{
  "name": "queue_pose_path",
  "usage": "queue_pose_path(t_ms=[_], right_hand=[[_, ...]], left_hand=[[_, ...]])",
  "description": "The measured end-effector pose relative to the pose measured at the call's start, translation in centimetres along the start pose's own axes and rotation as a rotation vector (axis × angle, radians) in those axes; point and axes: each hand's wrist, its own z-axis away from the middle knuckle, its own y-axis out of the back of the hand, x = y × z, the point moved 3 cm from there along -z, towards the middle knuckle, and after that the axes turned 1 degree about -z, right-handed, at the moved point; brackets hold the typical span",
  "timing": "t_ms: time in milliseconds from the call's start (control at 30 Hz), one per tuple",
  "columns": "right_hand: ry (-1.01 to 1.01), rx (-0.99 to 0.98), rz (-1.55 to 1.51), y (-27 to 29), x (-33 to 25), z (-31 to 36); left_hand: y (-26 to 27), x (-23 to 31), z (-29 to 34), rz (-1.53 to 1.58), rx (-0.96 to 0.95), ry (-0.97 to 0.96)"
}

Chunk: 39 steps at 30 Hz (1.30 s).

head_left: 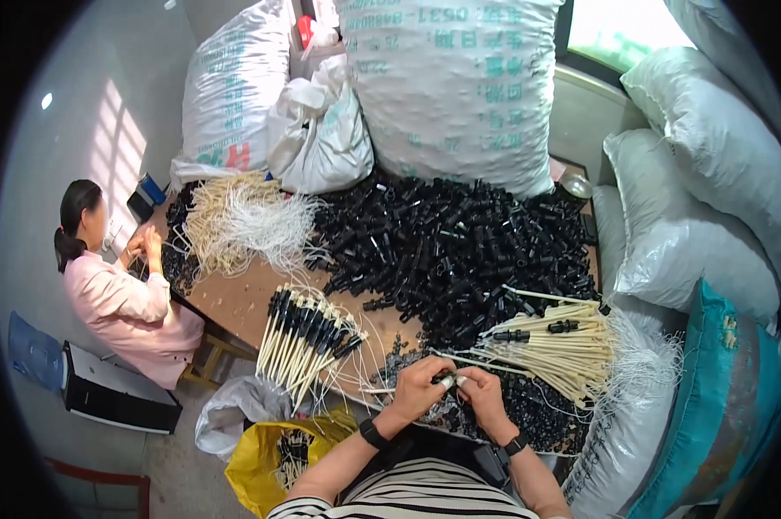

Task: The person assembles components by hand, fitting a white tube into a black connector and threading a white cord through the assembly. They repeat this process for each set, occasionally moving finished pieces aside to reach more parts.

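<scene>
Just in front of my body, over the near table edge, my left hand (417,388) is closed around a small black plastic fitting (446,379). Close against it, my right hand (485,401) is pinched shut with its fingertips at the fitting; a small whitish piece shows there, too hidden to name. To the right lies a fan of cream tubes (559,355) with white strings, a few bearing black fittings. Left of my hands is a bundle of cream tubes with black fittings on their ends (308,337). Small black parts (529,406) are scattered under and around my hands.
A big heap of black fittings (459,251) covers the table's far side. Beside it lie loose cream tubes with strings (243,225). Stuffed white sacks (451,86) stand behind and to the right. A yellow bag (252,463) sits lower left. A co-worker (122,285) sits at the left.
</scene>
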Motion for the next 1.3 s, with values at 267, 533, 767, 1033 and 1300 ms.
queue_pose_path(t_ms=[267, 533, 767, 1033, 1300], right_hand=[[0.317, 0.135, 0.523, -0.5, -0.7, 1.2], [0.248, 0.04, 0.416, -0.2, -0.3, 3.4], [0.02, -0.091, -0.268, 0.7, -2.6, 2.5], [0.724, -0.168, 1.356, -0.2, -3.1, 3.4], [0.122, -0.035, 0.745, -1.3, -2.4, 2.3]], left_hand=[[-0.4, -1.7, 1.5, 0.036, -0.09, 0.261], [0.1, -0.6, 2.3, -0.117, -0.039, 0.216], [0.9, 1.4, 0.5, -0.052, -0.382, -0.073], [1.0, -1.0, 0.8, -0.199, -0.462, 0.174], [1.3, 1.0, 2.6, -0.465, -0.324, -0.084]])
